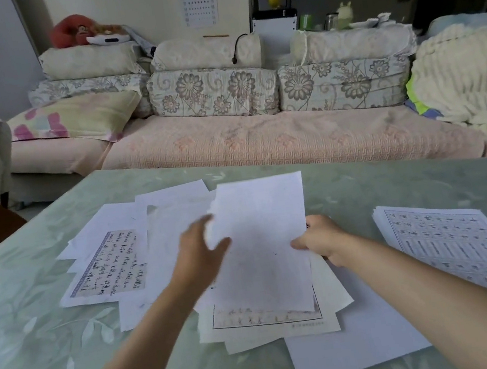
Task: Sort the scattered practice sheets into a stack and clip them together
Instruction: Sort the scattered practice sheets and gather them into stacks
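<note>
At the right edge of the lifted sheet (264, 244), the right hand (323, 242) pinches the paper, thumb on the near face and curled fingers behind it. The left hand (199, 254), motion-blurred, meets the opposite edge with its thumb across the face; whether its fingers close on the paper cannot be told. The sheet is blank on the side shown, thin and slightly bowed, and is held tilted above the loose sheets (266, 323). These overlap at mixed angles in the middle of the table (56, 354); one, the handwritten sheet (109, 264), lies to the left with its script facing up. Well apart to the right lies a squared stack (454, 247) of printed grid sheets, probably the sorted pile. Judged step: carrying one sheet across to that stack. To do it well, support both long edges so the thin paper does not fold, lower it flat, and align its corners with the stack before release; a one-handed drop would likely land askew. Most sheets lie unsorted, and no clip can be made out.
</note>
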The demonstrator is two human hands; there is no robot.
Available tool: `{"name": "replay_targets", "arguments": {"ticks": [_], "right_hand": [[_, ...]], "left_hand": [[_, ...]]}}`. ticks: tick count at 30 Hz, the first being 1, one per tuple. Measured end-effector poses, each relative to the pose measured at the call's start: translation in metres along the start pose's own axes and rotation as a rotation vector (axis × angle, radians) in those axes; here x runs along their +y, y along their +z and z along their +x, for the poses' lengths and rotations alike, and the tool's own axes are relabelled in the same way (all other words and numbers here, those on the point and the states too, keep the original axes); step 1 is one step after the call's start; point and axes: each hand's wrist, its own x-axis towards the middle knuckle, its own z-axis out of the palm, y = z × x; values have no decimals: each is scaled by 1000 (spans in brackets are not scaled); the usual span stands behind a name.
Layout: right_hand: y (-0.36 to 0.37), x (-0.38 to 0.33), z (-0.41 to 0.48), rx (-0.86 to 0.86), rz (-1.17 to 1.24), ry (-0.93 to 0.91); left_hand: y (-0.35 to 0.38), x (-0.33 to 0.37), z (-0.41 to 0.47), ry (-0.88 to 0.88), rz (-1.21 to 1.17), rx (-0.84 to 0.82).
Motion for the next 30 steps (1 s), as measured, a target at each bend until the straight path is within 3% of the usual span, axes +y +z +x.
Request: {"name": "replay_targets", "arguments": {"ticks": [2,5,7,11,15,18,25,30], "right_hand": [[-7,0,-8,16,54,-59],[-17,-2,-20,37,138,-157],[-24,-7,-30,61,174,-229],[-43,-22,-51,98,156,-319],[-67,-39,-72,176,203,-437],[-84,-43,-83,245,246,-473],[-92,-17,-86,186,196,-343],[-95,-15,-78,204,107,-242]], "left_hand": [[-9,-11,11,-221,-114,88],[-12,-6,16,-466,-500,-62],[-14,12,12,-366,-509,-86],[-15,56,2,-110,-651,115],[-21,96,-18,97,-856,83],[-14,110,-27,213,-846,121],[8,118,-38,184,-630,189],[11,120,-30,93,-586,84]]}}
